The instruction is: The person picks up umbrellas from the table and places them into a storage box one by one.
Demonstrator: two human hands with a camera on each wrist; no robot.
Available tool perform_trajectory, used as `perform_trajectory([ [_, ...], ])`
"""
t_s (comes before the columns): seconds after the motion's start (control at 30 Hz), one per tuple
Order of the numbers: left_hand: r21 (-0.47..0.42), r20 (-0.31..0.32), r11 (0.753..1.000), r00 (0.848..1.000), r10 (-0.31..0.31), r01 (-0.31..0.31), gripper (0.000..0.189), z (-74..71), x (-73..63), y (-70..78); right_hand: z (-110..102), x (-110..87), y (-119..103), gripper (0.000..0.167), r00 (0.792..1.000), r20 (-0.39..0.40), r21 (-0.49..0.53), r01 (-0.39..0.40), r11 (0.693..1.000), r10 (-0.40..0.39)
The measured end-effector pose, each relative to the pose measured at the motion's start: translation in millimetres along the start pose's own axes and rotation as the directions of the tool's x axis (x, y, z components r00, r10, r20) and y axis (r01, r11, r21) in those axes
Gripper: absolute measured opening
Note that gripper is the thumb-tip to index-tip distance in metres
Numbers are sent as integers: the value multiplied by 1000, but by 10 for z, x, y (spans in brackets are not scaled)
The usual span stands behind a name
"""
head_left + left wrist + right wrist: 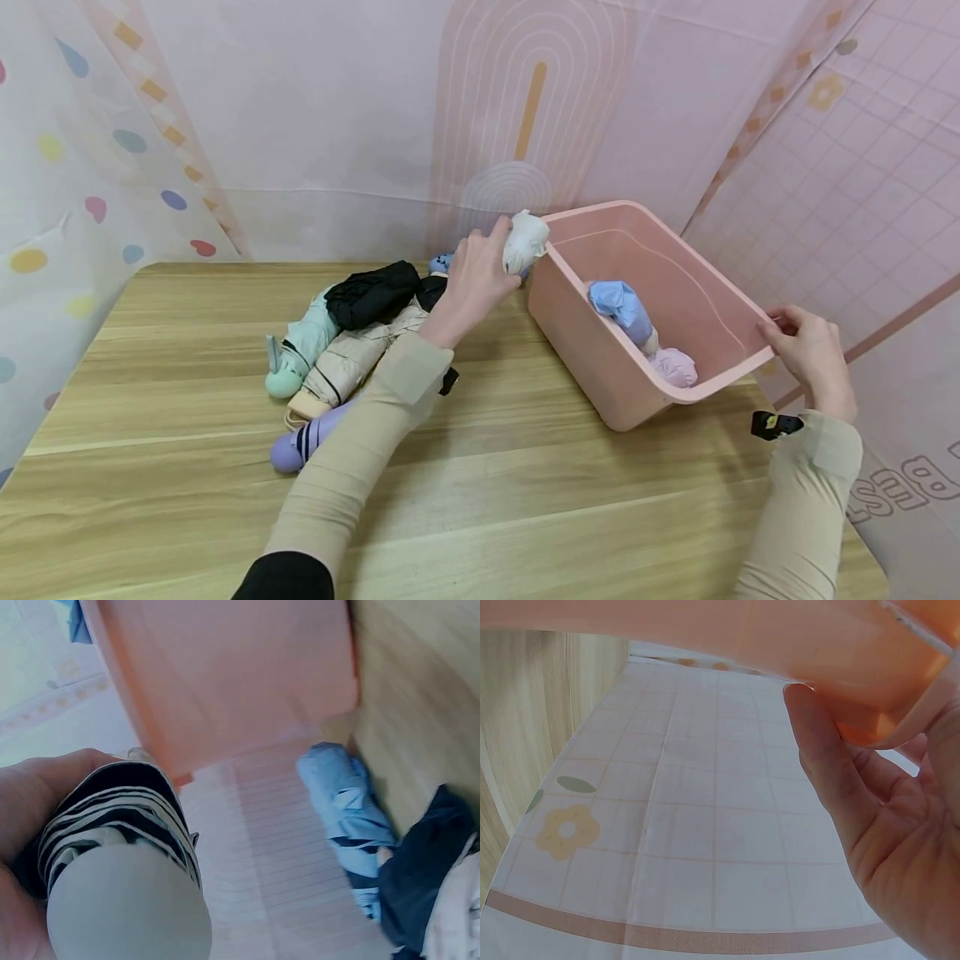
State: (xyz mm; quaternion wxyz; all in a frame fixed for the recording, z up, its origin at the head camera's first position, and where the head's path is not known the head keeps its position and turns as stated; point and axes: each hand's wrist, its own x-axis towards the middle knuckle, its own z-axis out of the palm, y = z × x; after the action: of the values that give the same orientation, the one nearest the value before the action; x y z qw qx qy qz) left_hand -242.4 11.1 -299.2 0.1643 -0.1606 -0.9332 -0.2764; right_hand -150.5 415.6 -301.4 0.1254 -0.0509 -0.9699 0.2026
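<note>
Left of the left hand's fingers lie a mint umbrella (313, 335), a beige umbrella (348, 364) and a black bundle (373, 296), all folded. The left hand (474, 275) grasps a white umbrella (527, 243), its crumpled fabric jutting just right of the fingers beside the bin's rim, its smooth, rounded pale end below dark-and-light bands. Farther right, the pink bin (577, 358) holds a blue bundle (621, 308), and the right hand (813, 354) pinches its rim between thumb and fingers.
</note>
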Motion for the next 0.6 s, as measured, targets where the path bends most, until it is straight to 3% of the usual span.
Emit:
perform_trajectory([
  [0.33,34,42,997,997,61,-63,58,-161,168,281,-3,-6,0,32,1000,1,6,0,1000,0],
  [0.6,51,95,992,989,112,-117,61,-180,280,534,8,5,-3,32,1000,4,10,-8,1000,8],
])
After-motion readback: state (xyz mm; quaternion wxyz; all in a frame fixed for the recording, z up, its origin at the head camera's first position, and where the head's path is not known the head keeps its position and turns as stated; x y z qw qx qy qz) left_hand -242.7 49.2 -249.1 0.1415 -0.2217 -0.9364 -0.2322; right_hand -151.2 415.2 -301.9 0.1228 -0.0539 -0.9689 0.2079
